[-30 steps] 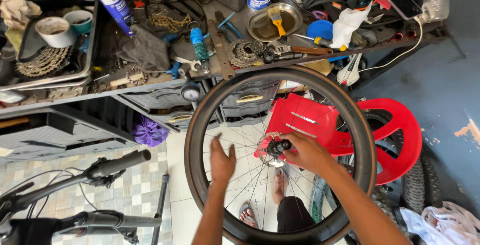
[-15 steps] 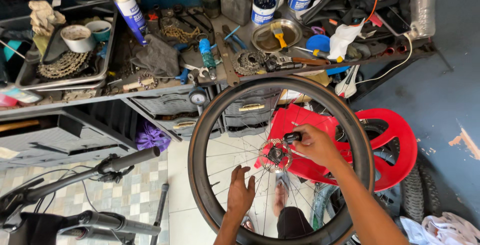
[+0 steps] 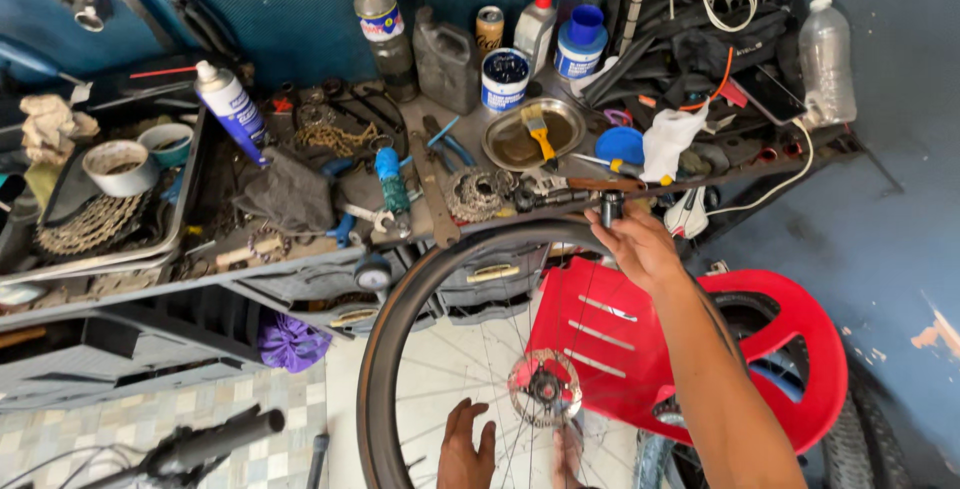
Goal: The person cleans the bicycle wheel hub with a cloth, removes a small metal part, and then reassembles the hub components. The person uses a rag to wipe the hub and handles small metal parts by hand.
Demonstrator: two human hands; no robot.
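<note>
My left hand (image 3: pixel 466 446) lies open, fingers spread, against the spokes of the bicycle wheel (image 3: pixel 400 329), which stands upright before the bench, its axle pointing at me and its lower rim cut off. My right hand (image 3: pixel 636 244) grips a small dark part (image 3: pixel 611 208) at the rim's top; I cannot make out what it is. Behind stands a blue-lidded white tub (image 3: pixel 580 41)

Bare forearms, no sleeves, right hand (image 3: pixel 640 245) ungloved
</note>
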